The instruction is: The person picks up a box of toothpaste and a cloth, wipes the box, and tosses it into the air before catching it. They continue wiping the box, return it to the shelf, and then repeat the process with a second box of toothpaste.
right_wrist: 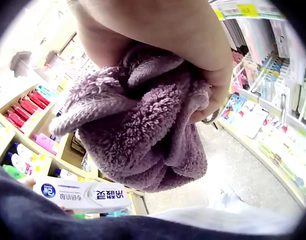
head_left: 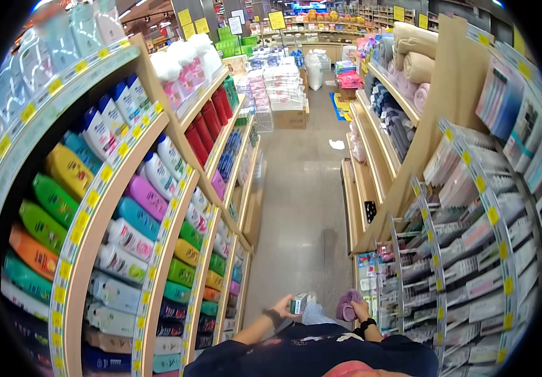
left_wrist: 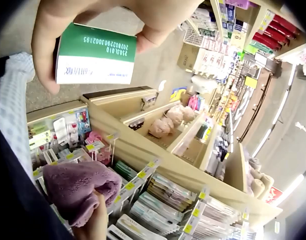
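Observation:
My left hand (head_left: 282, 306) grips a white and green toothpaste box (left_wrist: 95, 54), with fingers and thumb on its opposite edges. The box's long white side, printed with dark and blue lettering, faces the right wrist view. In my right hand (head_left: 360, 310) is a bunched purple plush towel (right_wrist: 143, 125), hanging in thick folds below the palm. Both hands are held low in front of my body, the box left of the towel. A pale checked cloth (head_left: 314, 314) hangs between them in the head view.
Shelves of colourful bottles (head_left: 136, 220) line the left side. Hanging packets (head_left: 472, 232) and rolled towels (head_left: 418, 68) fill the right. A grey floor aisle (head_left: 296, 188) runs between them to stacked white packs (head_left: 283, 88) on a cardboard box (head_left: 290, 119).

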The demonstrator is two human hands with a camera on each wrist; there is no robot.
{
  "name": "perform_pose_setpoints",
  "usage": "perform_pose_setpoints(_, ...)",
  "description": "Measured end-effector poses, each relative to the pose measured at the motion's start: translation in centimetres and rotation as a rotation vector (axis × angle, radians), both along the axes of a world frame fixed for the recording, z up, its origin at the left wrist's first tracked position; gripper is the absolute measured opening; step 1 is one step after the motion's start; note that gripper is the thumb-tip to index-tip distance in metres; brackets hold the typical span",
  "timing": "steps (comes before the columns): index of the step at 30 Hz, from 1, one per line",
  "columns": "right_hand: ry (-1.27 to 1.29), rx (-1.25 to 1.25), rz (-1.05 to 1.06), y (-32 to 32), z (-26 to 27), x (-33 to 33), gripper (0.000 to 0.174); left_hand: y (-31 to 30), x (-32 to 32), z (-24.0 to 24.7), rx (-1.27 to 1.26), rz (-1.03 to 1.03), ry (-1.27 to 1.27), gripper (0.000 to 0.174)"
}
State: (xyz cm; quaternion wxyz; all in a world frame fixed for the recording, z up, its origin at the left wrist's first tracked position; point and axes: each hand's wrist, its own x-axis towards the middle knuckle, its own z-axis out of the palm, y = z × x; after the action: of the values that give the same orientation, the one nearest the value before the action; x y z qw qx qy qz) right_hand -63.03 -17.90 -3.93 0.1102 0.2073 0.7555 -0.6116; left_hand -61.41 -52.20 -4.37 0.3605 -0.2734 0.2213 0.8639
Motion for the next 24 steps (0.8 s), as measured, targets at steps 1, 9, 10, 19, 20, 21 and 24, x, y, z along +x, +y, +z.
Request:
perform_pose_setpoints(1, 0.002, 0.015, -0.008, -0.1, 1.3, -2.2, 0.030, -0.1, -1.4, -0.1, -0.116, -0.015, -0.026, 0.045)
perform_pose_setpoints(9, 0.256, -0.060, 0.085, -1.7, 2.2, -22.1, 0.027, 2.2, -30.2, 20.1, -0.441, 0.226, 0.459, 0.037)
perform_pose_setpoints(10, 0.304, -0.087, 0.090, -1.9, 2.4, -23.9, 0.028, 2.2, -32.7, 25.8, -0.436, 0.311, 0.624, 0.032)
perform_pose_setpoints(19, 0.286, -0.141, 0.080, -4.6, 4.2, -32.4, 0.026, -0.7, -40.0, 48.5, 0.296, 0.360, 1.157, 0.112)
perform_pose_setpoints(20, 0.279, -0.119, 0.085, -4.6, 3.7, -33.0, 0.026, -1.1, -41.3, 49.2, 0.297, 0.362, 1.169, 0.112)
perform_pose_setpoints(21, 0.286, -0.119, 0.088, -4.7, 3.2, -33.8, 0.026, -1.5, -42.4, 50.2, 0.436, 0.326, 1.137, 0.114)
perform_pose_setpoints(24, 0.254, -0.077, 0.074, -4.5, 1.9, -36.2, 0.026, -2.3, -44.7, 52.5, 0.628, 0.249, 1.091, 0.108)
